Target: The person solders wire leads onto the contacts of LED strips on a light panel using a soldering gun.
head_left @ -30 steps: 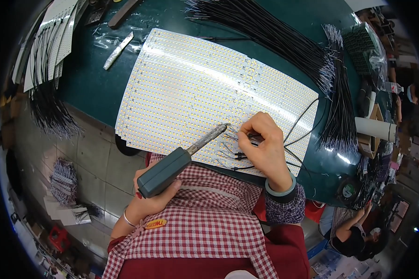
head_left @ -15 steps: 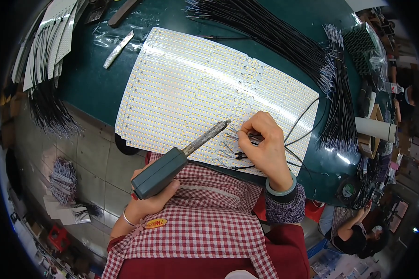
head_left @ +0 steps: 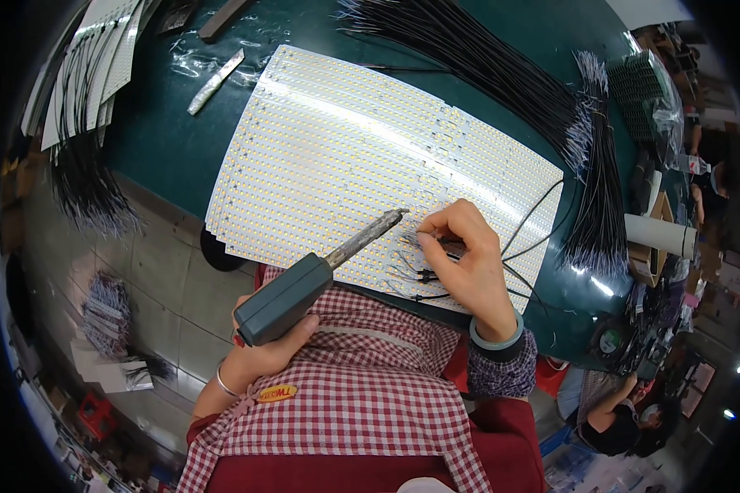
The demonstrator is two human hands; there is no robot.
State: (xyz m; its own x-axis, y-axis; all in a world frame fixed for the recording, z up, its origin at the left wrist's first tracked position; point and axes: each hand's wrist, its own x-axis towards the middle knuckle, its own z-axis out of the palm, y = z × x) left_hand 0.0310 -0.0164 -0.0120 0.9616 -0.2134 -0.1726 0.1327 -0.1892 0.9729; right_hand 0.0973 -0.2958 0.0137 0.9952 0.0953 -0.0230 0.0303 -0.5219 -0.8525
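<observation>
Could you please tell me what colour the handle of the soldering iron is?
The soldering iron has a dark grey-green handle, seen best in the head view, held in the left hand.

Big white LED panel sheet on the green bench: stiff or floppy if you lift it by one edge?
Probably flexes: the LED panel sheet looks thin and wide, overhanging the green bench edge. Likely light. Likely fragile too: dense rows of tiny parts, thin black wires attached at its near edge.

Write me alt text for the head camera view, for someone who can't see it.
A person's left hand holds a grey-handled soldering iron with its tip beside thin wires pinched by the right hand on a large white LED panel. The panel lies on a green table, with bundles of black wires behind it.
</observation>
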